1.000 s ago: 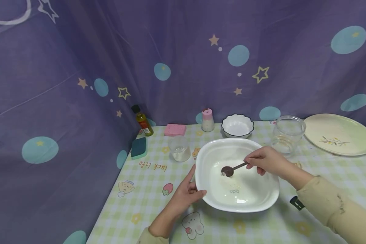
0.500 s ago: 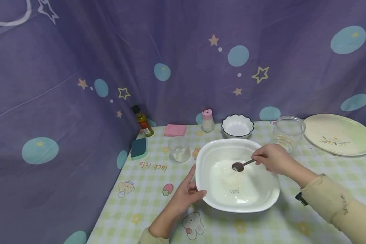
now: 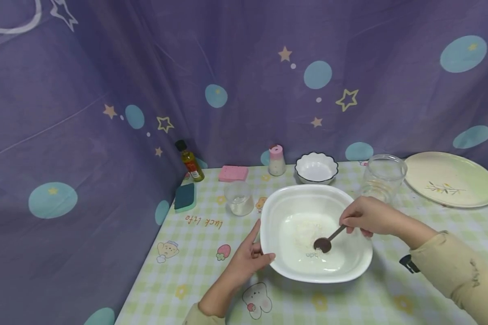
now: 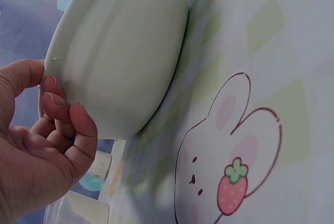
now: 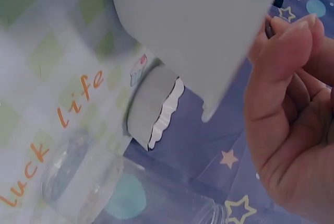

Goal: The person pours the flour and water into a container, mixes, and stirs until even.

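A white oval basin (image 3: 284,270) stands on the checked tablecloth, with pale grains and a little clear liquid on its bottom. My left hand (image 3: 244,259) grips the basin's left rim, its thumb over the edge. In the left wrist view, curled fingers (image 4: 62,114) lie against the outer wall. Between thumb and fingers, my right hand (image 3: 370,216) pinches the handle of a dark brown spoon (image 3: 322,245). The spoon's bowl is low inside the basin, among the grains. In the right wrist view the basin wall (image 5: 193,25) hides the spoon's bowl.
Left of the basin stands a clear cup (image 3: 240,201) with white contents. Behind are an oil bottle (image 3: 193,166), pink sponge (image 3: 233,173), pink-topped shaker (image 3: 277,161) and scalloped bowl (image 3: 317,169). A clear jar (image 3: 384,176) and oval plate (image 3: 447,183) stand right; a green sponge (image 3: 185,197) lies far left.
The spoon has moved right and then toward the front of the basin, its bowl now lower in the view. More pale grains show on the basin's bottom. My left hand has stayed put.
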A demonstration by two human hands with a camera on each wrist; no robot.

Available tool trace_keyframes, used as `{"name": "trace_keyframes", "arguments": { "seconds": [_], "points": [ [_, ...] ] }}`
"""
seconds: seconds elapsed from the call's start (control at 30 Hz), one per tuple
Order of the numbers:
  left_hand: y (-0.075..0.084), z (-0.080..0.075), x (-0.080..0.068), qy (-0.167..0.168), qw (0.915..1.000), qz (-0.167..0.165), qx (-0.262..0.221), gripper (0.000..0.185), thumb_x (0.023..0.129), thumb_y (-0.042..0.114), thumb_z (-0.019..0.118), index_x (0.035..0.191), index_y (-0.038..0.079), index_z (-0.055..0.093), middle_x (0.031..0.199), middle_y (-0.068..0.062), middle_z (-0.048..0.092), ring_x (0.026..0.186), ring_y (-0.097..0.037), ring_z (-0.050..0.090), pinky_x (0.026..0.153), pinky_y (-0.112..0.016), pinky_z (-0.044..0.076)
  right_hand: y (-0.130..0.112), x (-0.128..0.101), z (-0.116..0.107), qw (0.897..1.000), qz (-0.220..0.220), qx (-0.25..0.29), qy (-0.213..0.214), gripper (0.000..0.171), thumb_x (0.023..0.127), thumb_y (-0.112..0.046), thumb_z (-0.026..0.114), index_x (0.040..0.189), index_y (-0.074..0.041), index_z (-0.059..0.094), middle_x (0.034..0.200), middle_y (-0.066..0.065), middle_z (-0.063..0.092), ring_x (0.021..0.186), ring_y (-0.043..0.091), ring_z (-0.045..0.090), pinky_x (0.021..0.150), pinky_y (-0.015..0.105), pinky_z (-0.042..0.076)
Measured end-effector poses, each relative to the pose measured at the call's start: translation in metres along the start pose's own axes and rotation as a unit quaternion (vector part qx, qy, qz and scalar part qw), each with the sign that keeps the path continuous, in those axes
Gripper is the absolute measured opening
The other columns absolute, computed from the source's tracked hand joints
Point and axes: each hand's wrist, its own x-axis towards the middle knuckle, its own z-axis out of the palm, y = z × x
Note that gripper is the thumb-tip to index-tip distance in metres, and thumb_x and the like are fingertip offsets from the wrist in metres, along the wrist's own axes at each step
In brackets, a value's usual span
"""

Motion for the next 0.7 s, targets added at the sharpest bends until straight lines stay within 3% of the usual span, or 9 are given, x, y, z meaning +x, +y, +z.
{"name": "trace_keyframes", "arguments": {
  "seconds": [0.17, 0.37, 0.7],
  "points": [
    [0.000, 0.000, 0.000, 0.000, 1.0000, 0.001, 0.002, 0.094, 0.089, 0.007, 0.070, 0.158, 0.023, 0.008, 0.099, -0.031, 0.065, 0.062, -0.011, 0.051, 0.058, -0.019, 0.042, -0.003, 0.006, 0.009, 0.999, -0.044, 0.002, 0.004, 0.012, 0.094, -0.009, 0.063, 0.092, -0.009, 0.074, 0.071, -0.005, 0.066, 0.043, 0.010, 0.047, 0.041, 0.025, 0.043],
    [0.000, 0.000, 0.000, 0.003, 1.0000, -0.001, 0.007, 0.094, 0.089, 0.008, 0.070, 0.158, 0.023, 0.008, 0.101, -0.032, 0.065, 0.062, -0.012, 0.051, 0.058, -0.019, 0.043, -0.008, 0.014, 0.020, 0.995, -0.079, -0.033, 0.044, 0.011, 0.094, -0.012, 0.064, 0.091, -0.013, 0.075, 0.073, -0.012, 0.066, 0.044, 0.007, 0.047, 0.043, 0.025, 0.045],
    [0.001, 0.000, 0.000, 0.006, 1.0000, -0.004, 0.001, 0.095, 0.089, 0.008, 0.070, 0.158, 0.025, 0.007, 0.102, -0.034, 0.064, 0.061, -0.010, 0.051, 0.057, -0.019, 0.042, -0.006, 0.021, 0.027, 0.987, -0.097, -0.062, 0.117, 0.011, 0.092, -0.006, 0.066, 0.097, -0.007, 0.075, 0.080, -0.004, 0.071, 0.046, 0.004, 0.048, 0.044, 0.024, 0.044]
  ]
}}
